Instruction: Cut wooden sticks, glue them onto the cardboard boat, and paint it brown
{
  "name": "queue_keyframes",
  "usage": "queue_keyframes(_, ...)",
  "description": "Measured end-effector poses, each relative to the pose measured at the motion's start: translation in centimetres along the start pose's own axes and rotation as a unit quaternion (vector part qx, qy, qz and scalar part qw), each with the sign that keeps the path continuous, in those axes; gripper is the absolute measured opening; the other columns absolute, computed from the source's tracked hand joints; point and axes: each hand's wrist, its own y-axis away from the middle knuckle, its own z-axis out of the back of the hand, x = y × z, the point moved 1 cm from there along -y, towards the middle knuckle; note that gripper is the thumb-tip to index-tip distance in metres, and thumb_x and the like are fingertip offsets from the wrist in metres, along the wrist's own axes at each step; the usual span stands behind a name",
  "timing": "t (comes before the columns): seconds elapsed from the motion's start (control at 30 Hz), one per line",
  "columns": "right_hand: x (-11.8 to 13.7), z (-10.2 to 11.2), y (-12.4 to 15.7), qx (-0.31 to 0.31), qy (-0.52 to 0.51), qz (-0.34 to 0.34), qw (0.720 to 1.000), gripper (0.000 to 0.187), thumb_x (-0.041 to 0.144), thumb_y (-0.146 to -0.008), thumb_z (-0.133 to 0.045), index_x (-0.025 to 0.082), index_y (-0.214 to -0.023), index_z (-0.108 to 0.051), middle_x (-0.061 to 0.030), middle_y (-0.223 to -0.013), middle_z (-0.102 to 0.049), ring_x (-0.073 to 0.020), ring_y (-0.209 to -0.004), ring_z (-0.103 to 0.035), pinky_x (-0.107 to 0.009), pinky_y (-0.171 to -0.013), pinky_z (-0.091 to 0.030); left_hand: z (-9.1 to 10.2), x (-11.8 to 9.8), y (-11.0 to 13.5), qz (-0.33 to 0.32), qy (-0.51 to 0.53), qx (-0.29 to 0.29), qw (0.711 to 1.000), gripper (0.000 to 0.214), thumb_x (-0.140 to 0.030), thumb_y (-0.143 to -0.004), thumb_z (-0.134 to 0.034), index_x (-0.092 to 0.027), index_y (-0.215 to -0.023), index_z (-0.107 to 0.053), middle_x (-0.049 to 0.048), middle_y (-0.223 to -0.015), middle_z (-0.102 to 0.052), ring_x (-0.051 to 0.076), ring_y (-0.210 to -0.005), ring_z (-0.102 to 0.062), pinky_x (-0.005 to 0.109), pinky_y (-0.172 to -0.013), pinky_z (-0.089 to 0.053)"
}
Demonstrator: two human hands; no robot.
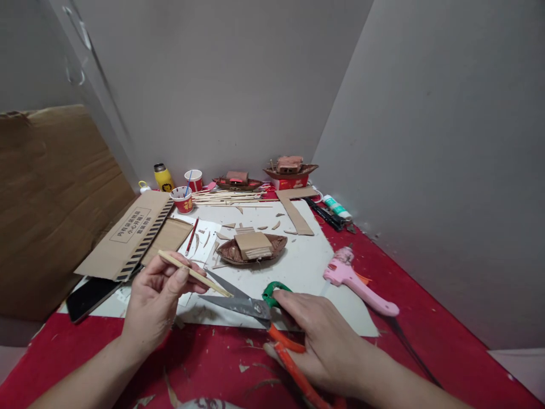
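My left hand (157, 292) pinches a thin wooden stick (181, 267), tilted down toward the right. In my right hand (321, 338) is a large pair of scissors (247, 305) with green and orange handles. The blades are spread, and the stick's lower right end lies between them. Just beyond the scissors sits a small model boat (251, 248) with a brown hull and a cardboard canopy on top.
A pink glue gun (357, 287) lies at the right. Cardboard pieces (131, 230) and a phone (91, 298) are at the left. Behind stand paper cups (182, 200), a yellow bottle (163, 177), wooden sticks (230, 196) and two more model boats (290, 166). Cardboard scraps lie around.
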Motion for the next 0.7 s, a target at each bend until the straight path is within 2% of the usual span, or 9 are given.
queue_keyframes(0.3,-0.06,-0.1,0.43,0.01,-0.011,0.019,1.0,0.02,0.04,-0.089,-0.056,0.023,-0.085,-0.046,0.002,-0.067,-0.055,-0.0159,-0.056,-0.051,-0.028,-0.055,-0.033,-0.25,0.23,-0.13,0.031,0.008,-0.003,0.999,0.011,-0.025,-0.081,-0.081,-0.019,-0.086,-0.073,-0.0002,-0.078,-0.077,0.012,-0.067,-0.073,0.019,-0.064,-0.062)
queue_keyframes(0.47,0.18,0.07,0.42,0.031,-0.013,-0.007,0.999,0.018,0.039,-0.088,-0.055,0.023,-0.084,-0.047,0.0021,-0.065,-0.056,-0.0159,-0.054,-0.051,-0.029,-0.054,-0.033,-0.27,0.26,-0.22,0.039,0.009,-0.011,0.999,0.015,-0.027,-0.08,-0.083,-0.018,-0.085,-0.072,0.0002,-0.078,-0.077,0.012,-0.066,-0.073,0.019,-0.064,-0.061)
queue_keyframes(0.6,0.46,0.5,0.01,0.079,0.02,-0.063,0.995,0.021,0.04,-0.083,-0.061,0.022,-0.084,-0.05,-0.0024,-0.074,-0.064,-0.0206,-0.066,-0.06,-0.03,-0.059,-0.04,-0.22,0.25,0.03,0.028,-0.007,-0.016,0.999,0.016,-0.028,-0.079,-0.083,-0.018,-0.085,-0.071,0.0008,-0.077,-0.077,0.013,-0.066,-0.073,0.021,-0.065,-0.061)
queue_keyframes(0.7,0.37,0.52,-0.19,0.077,0.03,-0.069,0.994,0.034,0.049,-0.082,-0.063,0.018,-0.097,-0.058,-0.0116,-0.094,-0.07,-0.028,-0.086,-0.065,-0.038,-0.075,-0.05,-0.18,0.6,0.33,0.016,-0.026,-0.006,1.0,0.014,-0.028,-0.082,-0.08,-0.019,-0.087,-0.071,0.0004,-0.078,-0.077,0.013,-0.066,-0.072,0.022,-0.066,-0.061)
